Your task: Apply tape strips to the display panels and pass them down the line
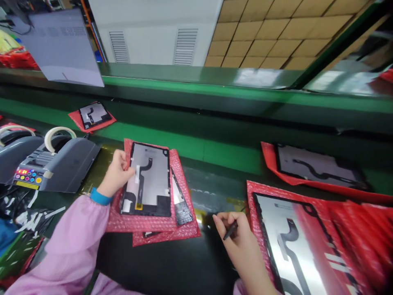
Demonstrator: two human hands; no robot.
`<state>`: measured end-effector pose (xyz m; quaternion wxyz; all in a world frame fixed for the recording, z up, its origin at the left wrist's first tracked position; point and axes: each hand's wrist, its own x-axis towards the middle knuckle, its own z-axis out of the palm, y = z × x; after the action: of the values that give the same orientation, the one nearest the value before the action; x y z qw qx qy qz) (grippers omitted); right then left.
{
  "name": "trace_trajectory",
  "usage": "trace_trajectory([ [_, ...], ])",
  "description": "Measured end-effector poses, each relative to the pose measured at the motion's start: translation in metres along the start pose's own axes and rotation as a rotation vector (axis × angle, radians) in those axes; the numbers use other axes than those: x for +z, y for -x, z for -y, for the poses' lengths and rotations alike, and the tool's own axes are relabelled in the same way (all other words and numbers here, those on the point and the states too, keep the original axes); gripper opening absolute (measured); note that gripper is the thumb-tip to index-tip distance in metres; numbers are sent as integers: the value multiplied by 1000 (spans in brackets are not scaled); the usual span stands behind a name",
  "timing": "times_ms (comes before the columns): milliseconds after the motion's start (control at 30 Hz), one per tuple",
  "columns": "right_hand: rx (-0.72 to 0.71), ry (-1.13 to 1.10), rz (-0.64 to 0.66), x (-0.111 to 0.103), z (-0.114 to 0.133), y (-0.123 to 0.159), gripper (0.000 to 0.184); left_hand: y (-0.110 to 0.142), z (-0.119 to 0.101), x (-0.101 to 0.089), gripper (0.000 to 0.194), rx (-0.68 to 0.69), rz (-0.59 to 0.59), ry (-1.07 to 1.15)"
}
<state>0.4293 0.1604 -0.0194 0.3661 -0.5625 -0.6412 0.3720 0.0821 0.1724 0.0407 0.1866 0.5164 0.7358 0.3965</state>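
My left hand (118, 174), wearing a blue wristband, is closed at the left edge of a tablet screen (158, 176). Its thumb lies over that edge beside a strip of white tape, and its other fingers are curled. The screen rests back side up on a red bubble-wrap bag (147, 223), with a dark flex cable showing. Another screen (181, 200) on its own bubble wrap is partly hidden underneath. Over the bench to the right, my right hand (238, 235) is closed around a dark pen-like tool (230, 230), its exact kind unclear.
Tape dispensers (67, 157) stand at the left, near scattered white tape scraps (29, 217). A wrapped screen (94, 114) lies farther back. More screens, one large (291, 246) and one behind it (319, 166), lie right on red wrap. A green ledge (196, 86) crosses behind.
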Motion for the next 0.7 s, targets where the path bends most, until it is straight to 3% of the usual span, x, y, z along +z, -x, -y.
trace_trajectory([
  [100,41,-77,-17,-8,-4,5,38,-40,-32,-12,46,200,23,109],
  [200,125,-246,-26,-14,-7,8,44,-95,-70,-14,51,611,20,252],
  [267,188,-304,-86,-16,-9,8,52,-137,-88,-9,54,788,-79,303],
  [333,237,-321,-200,-17,-13,6,50,-179,-95,3,56,825,-246,367],
  [400,268,-346,-318,-17,-17,0,45,-215,-89,20,56,721,-392,393],
  [467,288,-347,-393,-17,-21,-6,44,-242,-71,41,55,567,-449,369],
  [600,332,-244,-428,-15,-25,-11,44,-259,-15,73,59,403,-354,296],
  [700,347,-215,-432,-15,-25,-9,43,-255,28,68,63,369,-270,199],
])
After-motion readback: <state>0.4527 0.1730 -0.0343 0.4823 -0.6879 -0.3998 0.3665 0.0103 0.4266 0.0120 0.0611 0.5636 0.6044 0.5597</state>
